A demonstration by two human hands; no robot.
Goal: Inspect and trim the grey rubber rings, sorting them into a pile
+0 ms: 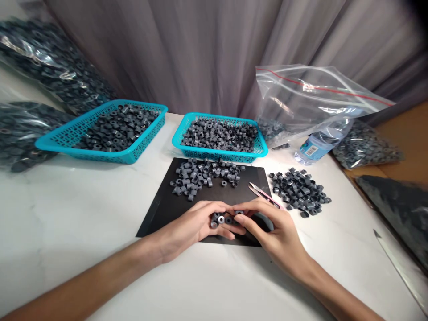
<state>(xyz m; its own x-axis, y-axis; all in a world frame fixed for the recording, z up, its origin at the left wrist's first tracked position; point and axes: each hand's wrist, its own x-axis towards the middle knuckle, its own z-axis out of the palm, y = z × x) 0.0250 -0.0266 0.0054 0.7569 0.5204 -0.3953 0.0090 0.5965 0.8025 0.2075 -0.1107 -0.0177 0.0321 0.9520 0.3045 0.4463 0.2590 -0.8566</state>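
Note:
My left hand [203, 221] is cupped above the front of a black mat [157, 218], holding several small dark grey rings [216, 220] in its palm and curled fingers. Against its fingertips, my right hand [270, 220] pinches one grey ring [238, 213] between thumb and forefinger. Behind the hands, a loose heap of grey rings [195, 176] lies on the mat. Thread snips [265, 195] with pinkish handles rest near the mat's right edge. A second heap of grey rings [299, 189] sits on the white table just right of the mat.
Two turquoise baskets [147, 141] of grey parts stand at the back. Full clear bags [56, 62] are piled at the left. Toward the right are an open zip bag [301, 96], a water bottle [321, 142] and another filled bag [368, 145]. A grey curtain [200, 53] hangs behind.

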